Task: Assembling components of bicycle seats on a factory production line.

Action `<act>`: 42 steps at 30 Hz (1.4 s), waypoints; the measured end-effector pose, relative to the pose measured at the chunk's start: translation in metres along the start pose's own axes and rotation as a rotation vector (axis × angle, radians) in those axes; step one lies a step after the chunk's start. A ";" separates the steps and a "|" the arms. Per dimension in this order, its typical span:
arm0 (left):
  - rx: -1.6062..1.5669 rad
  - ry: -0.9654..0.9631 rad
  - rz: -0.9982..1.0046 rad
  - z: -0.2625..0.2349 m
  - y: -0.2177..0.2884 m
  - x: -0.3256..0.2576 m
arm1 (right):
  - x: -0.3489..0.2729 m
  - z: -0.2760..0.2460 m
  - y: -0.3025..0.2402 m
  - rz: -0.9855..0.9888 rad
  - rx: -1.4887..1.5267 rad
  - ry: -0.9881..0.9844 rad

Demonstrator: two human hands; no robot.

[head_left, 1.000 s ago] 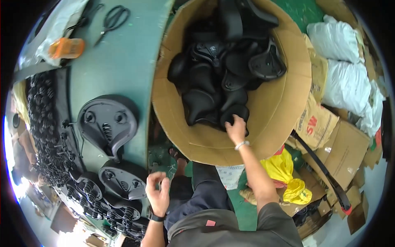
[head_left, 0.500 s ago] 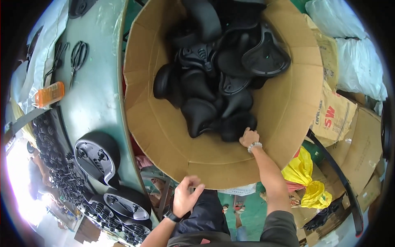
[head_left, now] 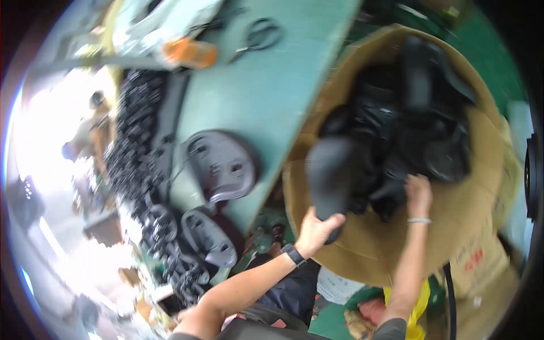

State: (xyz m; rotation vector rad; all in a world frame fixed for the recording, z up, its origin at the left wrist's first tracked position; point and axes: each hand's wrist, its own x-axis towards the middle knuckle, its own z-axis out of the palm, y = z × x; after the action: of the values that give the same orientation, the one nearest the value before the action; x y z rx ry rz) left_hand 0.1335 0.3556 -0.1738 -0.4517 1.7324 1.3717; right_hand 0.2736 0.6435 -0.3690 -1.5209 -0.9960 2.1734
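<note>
My left hand (head_left: 315, 233) grips a black bicycle saddle (head_left: 331, 178) by its narrow end, thumb on top. The saddle is raised over the near left rim of a large round-looking cardboard box (head_left: 362, 266), its wide end pointing away from me. Inside the box, more black saddles (head_left: 447, 156) lie heaped in several directions, some showing their undersides. My right hand (head_left: 418, 195), with a bracelet at the wrist, reaches into the box at the near side of the heap. Motion blur hides whether its fingers hold or only touch a saddle.
Left of the box runs a green-topped table (head_left: 272, 85). Two saddles (head_left: 224, 164) lie underside up on it, beside a long pile of small black parts (head_left: 136, 124). Scissors (head_left: 260, 37) and an orange container (head_left: 190, 52) lie farther back. Sacks (head_left: 476, 260) stand right of the box.
My left hand has gone from outside the near rim to gripping a saddle, now lifted at the box's left side. The view has swung left, so the box appears farther right.
</note>
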 end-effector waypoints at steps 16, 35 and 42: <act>0.664 0.025 0.586 -0.143 0.066 -0.120 | 0.213 -0.082 0.002 0.299 0.747 0.532; 0.462 0.529 0.676 -0.305 0.029 -0.229 | -0.227 0.196 -0.132 -0.011 0.006 -0.207; 0.330 0.649 0.515 -0.363 -0.012 -0.249 | -0.161 0.484 -0.112 0.011 -0.425 -0.729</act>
State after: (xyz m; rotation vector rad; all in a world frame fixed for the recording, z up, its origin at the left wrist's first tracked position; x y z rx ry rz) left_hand 0.1399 -0.0365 0.0268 -0.2850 2.7028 1.3158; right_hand -0.1197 0.4503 -0.0844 -0.8354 -1.7582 2.7073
